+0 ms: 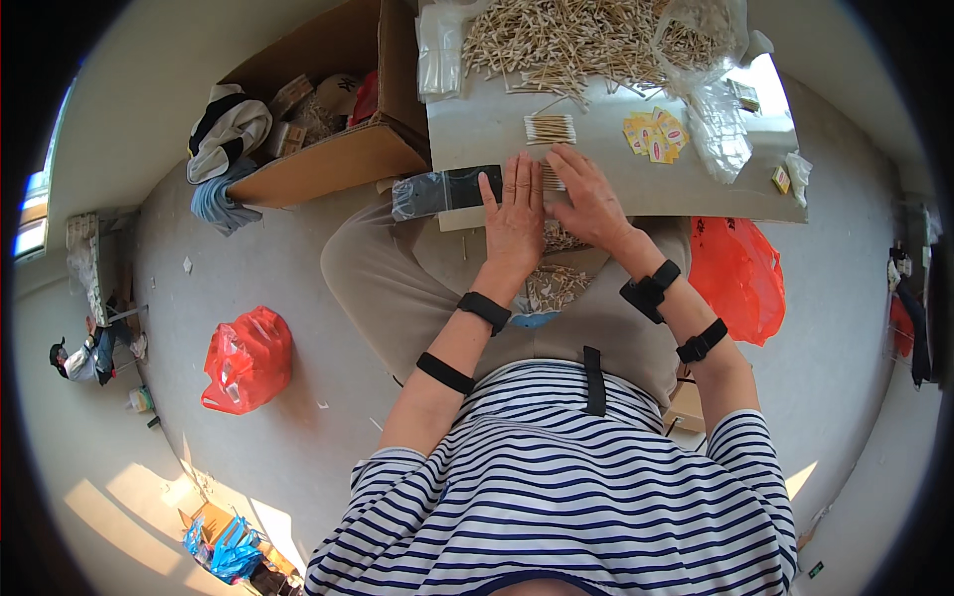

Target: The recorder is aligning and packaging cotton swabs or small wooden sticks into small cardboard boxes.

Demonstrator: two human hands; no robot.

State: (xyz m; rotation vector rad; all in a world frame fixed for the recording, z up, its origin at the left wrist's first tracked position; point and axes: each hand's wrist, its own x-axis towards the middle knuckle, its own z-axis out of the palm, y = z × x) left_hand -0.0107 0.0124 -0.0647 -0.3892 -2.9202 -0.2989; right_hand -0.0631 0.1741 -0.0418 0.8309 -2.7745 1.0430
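Seems to be evening up cotton swabs (553,179) near the table's (711,194) edge, between flat, unclenched left hand (513,211) and right hand (598,205), with grip unclear; next, probably calls for level pressure.

the left hand (513,214) lies at the table's near edge, its thumb over a black strip (462,192). beside it, the right hand (592,204) bends its fingers over a small row of cotton swabs (552,178). beyond lie another neat bundle (550,129), yellow cards (656,135) and a loose swab heap (566,45). a cardboard box (323,171) stands left of the table (606,179).
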